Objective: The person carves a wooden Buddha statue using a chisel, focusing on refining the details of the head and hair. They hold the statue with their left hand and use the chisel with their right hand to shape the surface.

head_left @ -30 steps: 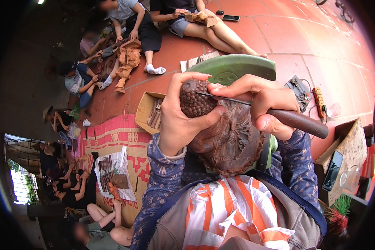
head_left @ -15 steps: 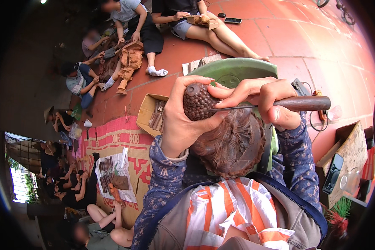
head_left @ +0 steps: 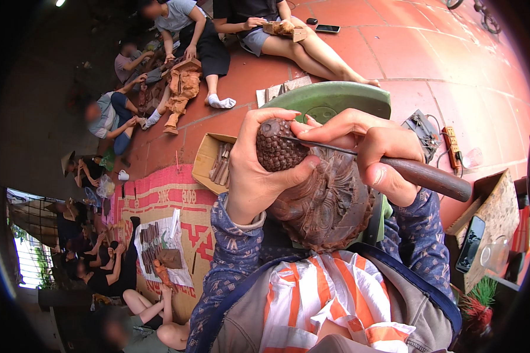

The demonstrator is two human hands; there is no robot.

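Observation:
A dark brown wooden statue (head_left: 330,206) lies in front of me, its knobbly carved head (head_left: 275,150) pointing away to the left. My left hand (head_left: 250,167) is wrapped round that head, thumb on its near side and fingers over the far side. In my right hand (head_left: 377,147) I grip a carving tool (head_left: 424,176) with a thick dark wooden handle and a thin metal shaft. The tip of the shaft touches the bumps near the top of the head. My right fingertips rest close by the tip. The statue's face is hidden from view.
Behind the statue stands a green plastic basin (head_left: 335,97). A cardboard box (head_left: 209,156) of tools sits left of it. At right are a power strip (head_left: 451,147) and a wooden box (head_left: 483,229) with a phone (head_left: 471,244). Several people sit along the left and far side, some handling carvings.
The tool's tip has moved up toward the top of the carved head, and its handle end has dropped, so the tool now slants. My left hand keeps its hold.

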